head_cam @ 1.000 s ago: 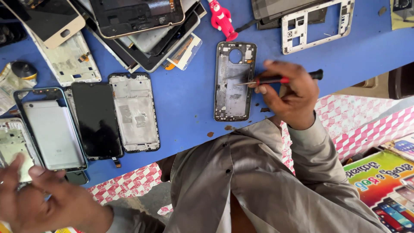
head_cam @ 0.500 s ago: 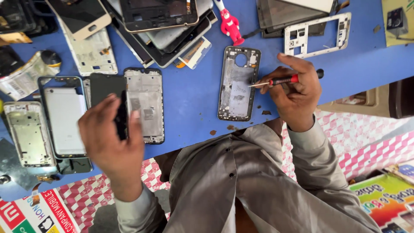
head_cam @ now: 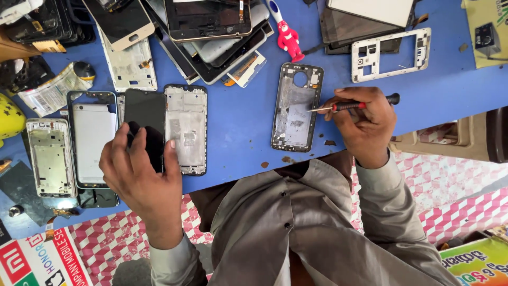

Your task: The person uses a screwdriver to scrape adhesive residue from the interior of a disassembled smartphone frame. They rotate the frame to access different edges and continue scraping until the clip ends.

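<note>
My right hand (head_cam: 365,127) grips a small red-and-black screwdriver (head_cam: 355,105). Its tip rests on the grey phone frame (head_cam: 295,108) lying on the blue table (head_cam: 238,122). My left hand (head_cam: 140,182) closes around the lower end of a black screen panel (head_cam: 144,114), fingers over its face and thumb on its right edge. The panel lies between a silver phone back (head_cam: 92,137) and a grey mid-frame (head_cam: 185,127).
Several stripped phones and screens are piled at the back (head_cam: 206,32). A white frame (head_cam: 389,55) lies at the back right, a red toy figure (head_cam: 288,37) beside the pile, another frame (head_cam: 46,156) at far left. Pink-checked floor shows below the table edge.
My left hand came up from the lower left onto the black screen panel and took hold of it. The right hand stays at the grey frame with the screwdriver.
</note>
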